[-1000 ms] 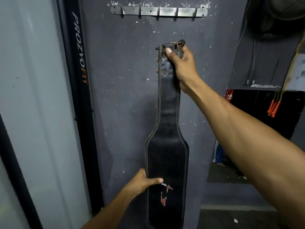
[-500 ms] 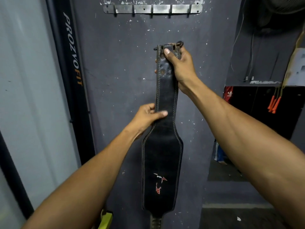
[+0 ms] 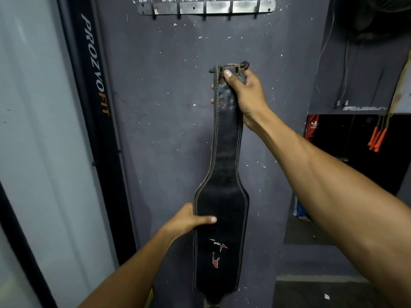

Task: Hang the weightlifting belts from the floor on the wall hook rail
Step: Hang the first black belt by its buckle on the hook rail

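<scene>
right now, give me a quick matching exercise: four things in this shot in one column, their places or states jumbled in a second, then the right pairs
Things:
1. right hand
2. left hand
3. hook rail
4. belt

Places or states:
A. screwed to the wall, nothing hanging on it
B. grips the buckle end at the top
C. hangs straight down, held below the rail
D. grips the edge of the wide part

Pairs: 1-B, 2-D, 3-A, 4-C
</scene>
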A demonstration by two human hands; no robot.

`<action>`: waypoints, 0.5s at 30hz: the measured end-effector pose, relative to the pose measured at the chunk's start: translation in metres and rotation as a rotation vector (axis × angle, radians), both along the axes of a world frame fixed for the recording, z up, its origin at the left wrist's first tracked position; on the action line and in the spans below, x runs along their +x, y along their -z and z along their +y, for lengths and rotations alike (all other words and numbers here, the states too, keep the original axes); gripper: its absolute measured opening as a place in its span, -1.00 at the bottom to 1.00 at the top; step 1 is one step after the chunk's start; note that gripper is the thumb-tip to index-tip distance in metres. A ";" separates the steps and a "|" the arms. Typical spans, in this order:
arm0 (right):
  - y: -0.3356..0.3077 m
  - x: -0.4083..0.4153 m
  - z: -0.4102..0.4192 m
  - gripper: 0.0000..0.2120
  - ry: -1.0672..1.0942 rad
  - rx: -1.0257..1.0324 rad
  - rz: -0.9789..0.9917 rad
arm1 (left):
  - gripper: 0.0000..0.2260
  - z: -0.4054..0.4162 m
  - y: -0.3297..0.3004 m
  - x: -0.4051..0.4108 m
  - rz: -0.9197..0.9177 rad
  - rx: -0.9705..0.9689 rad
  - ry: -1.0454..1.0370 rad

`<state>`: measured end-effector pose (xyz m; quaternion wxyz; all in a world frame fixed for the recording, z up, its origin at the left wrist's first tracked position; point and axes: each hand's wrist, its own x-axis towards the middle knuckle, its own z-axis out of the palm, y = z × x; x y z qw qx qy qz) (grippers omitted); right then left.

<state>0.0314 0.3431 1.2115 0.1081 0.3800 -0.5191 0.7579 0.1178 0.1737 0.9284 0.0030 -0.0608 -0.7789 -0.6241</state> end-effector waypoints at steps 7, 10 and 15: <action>0.023 0.005 -0.005 -0.85 0.047 0.036 0.008 | -0.85 0.016 -0.137 -0.023 0.290 0.162 -0.078; 0.034 0.004 -0.007 -0.80 0.041 0.067 0.001 | -0.81 0.030 -0.185 -0.026 0.363 0.145 -0.020; 0.051 -0.002 -0.004 -0.80 -0.004 0.120 0.018 | -0.71 0.040 -0.214 -0.022 0.461 0.061 -0.038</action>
